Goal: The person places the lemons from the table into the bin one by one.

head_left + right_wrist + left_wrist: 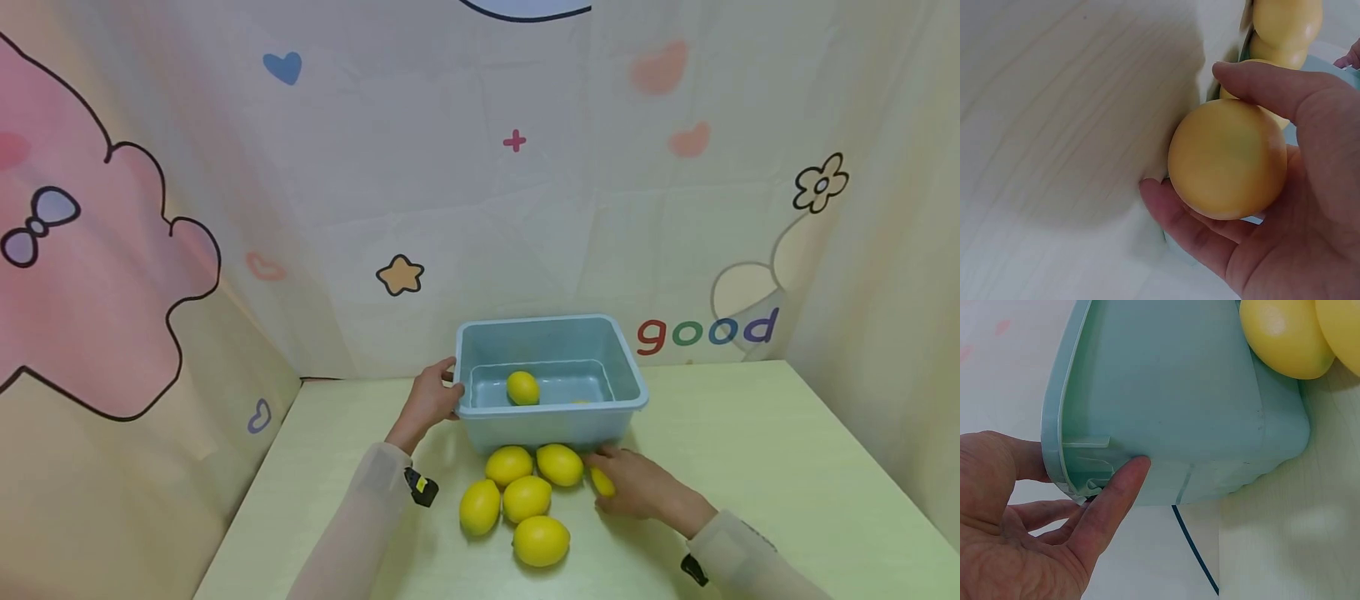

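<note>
A light blue plastic basin [551,425] stands on the table against the curtain. My left hand [435,392] grips its left rim; in the left wrist view that hand [1054,519] has fingers on both sides of the rim. One lemon [522,388] lies inside, and a yellow sliver of another shows behind the front wall. In front of the basin, my right hand [637,483] holds a lemon [1229,159] low at the table, thumb on one side and fingers curled round the other. Its palm hides much of that lemon in the head view.
Several loose lemons [527,499] lie bunched before the basin, left of my right hand. The pale wooden table [787,483] extends to both sides. A printed curtain [450,192] hangs right behind the basin.
</note>
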Available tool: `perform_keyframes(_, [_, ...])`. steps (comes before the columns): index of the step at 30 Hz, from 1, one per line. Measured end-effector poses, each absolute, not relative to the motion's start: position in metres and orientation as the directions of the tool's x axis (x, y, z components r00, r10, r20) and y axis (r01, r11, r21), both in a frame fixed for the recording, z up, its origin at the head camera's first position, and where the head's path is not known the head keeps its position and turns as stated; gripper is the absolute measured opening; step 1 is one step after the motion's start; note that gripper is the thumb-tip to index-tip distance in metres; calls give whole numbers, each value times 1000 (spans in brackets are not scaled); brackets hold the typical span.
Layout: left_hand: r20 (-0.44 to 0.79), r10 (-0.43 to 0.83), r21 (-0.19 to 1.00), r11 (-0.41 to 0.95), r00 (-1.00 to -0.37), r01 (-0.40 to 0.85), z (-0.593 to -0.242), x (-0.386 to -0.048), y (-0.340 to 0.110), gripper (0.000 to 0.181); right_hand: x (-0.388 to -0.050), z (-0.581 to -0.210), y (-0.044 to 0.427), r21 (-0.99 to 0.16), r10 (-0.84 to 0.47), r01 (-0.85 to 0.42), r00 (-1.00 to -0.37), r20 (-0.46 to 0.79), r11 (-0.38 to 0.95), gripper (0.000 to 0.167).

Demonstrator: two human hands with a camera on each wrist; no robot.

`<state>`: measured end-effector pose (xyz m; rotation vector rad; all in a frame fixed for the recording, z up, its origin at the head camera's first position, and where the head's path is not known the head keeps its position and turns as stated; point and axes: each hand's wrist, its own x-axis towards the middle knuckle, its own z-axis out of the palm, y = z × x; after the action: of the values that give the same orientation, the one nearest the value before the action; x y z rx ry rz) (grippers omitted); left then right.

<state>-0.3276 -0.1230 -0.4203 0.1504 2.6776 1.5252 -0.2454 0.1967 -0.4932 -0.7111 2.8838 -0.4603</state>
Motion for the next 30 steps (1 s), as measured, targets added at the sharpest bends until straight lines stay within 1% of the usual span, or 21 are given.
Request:
perform_keyframes(5, [-15,116,865,499,-993,46,-422,-327,-123,60,-246,-497,199,-311,-477,-437,-876,-64,844,54])
perform_keyframes(11, [7,128,867,494,-992,70,-422,-329,-121,58,-247,-496,201,-296,-472,-437,-879,-58,849,55])
perform_keyframes(18, [-1,114,859,508,-993,58,-424,-327,-122,59,-246,-497,200,-310,-461,-417,-884,-82,854,55])
perform_keyframes(26, [-9,107,870,492,-994,45,-421,-326,-123,58,-246,-497,199,-306,-469,-435,-882,-42,847,54])
perform_keyframes(30, [-5,110,865,499,-994,51,-422,-326,-124,58,-246,-496,199,-325,-467,-426,-883,-55,844,54])
